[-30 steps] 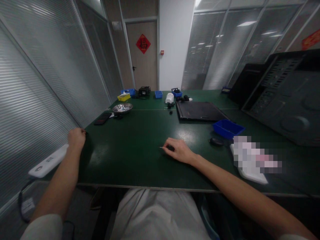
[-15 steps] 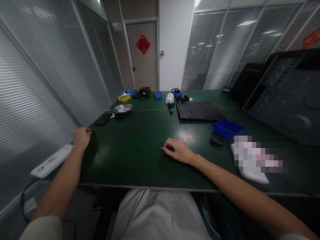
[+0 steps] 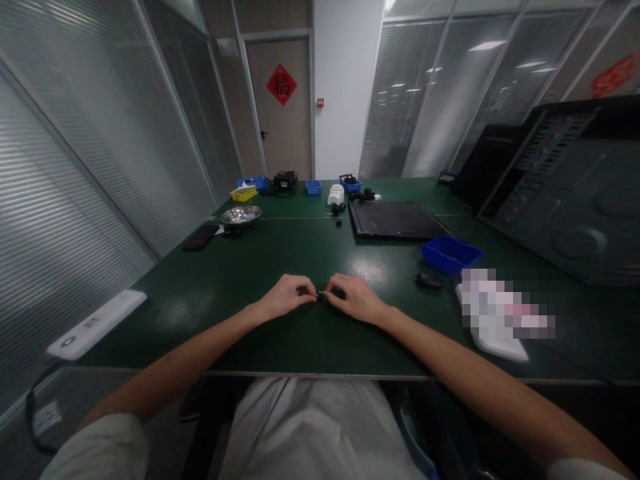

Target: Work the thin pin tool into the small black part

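Over the near middle of the green table, my two hands almost meet at the fingertips. My left hand is closed in a pinch on a small dark piece, whose kind is too small to make out. Opposite it, my right hand pinches something small too; its fingers mostly hide it. Whether the two held pieces touch, I cannot tell. The nearest loose thing to my right hand is a black computer mouse.
A blue tray and a flat black panel lie to the right, beside a large computer case. A white power strip lies at the left edge. Farther back are a phone and a metal bowl.
My left hand has come from the table's left edge to the middle, bringing a small dark piece up to my right hand. My right hand has stayed almost in place.
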Demonstrator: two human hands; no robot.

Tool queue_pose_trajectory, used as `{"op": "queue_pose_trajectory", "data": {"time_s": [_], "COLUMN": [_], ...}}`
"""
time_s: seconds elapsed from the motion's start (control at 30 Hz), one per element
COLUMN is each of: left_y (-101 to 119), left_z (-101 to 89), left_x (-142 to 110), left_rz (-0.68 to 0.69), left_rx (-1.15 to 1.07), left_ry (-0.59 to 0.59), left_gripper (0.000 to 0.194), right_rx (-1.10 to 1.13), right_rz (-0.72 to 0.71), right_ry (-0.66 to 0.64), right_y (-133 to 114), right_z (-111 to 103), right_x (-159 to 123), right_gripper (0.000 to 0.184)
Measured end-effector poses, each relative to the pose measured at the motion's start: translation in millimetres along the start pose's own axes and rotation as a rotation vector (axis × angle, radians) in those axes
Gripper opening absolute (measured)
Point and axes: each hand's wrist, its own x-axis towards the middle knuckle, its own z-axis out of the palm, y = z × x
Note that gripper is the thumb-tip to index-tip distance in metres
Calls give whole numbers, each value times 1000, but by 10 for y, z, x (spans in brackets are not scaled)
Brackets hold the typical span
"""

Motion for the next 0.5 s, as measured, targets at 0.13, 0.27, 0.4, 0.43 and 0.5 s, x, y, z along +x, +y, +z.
{"op": "queue_pose_trajectory", "data": {"time_s": [0.13, 0.27, 0.4, 0.43, 0.5], "left_y": [-51, -69, -62, -64, -72], "left_z": [33, 20, 20, 20, 20], "left_x": [-36, -56, -48, -48, -52], "left_rz": [-42, -73, -38, -28, -15], "left_rx": [6, 13, 38, 48, 62], "left_ry": [49, 65, 64, 64, 64], "left_gripper": [16, 25, 29, 29, 28], "right_rx": [-17, -18, -34, -37, -41], "right_rz": [28, 32, 33, 32, 30], "right_ry": [-19, -40, -40, -42, -45], "right_y": [14, 7, -5, -7, -14], "right_z": [-1, -14, -21, -23, -25], "right_x": [10, 7, 6, 7, 12], "right_gripper": [12, 10, 8, 7, 7]}}
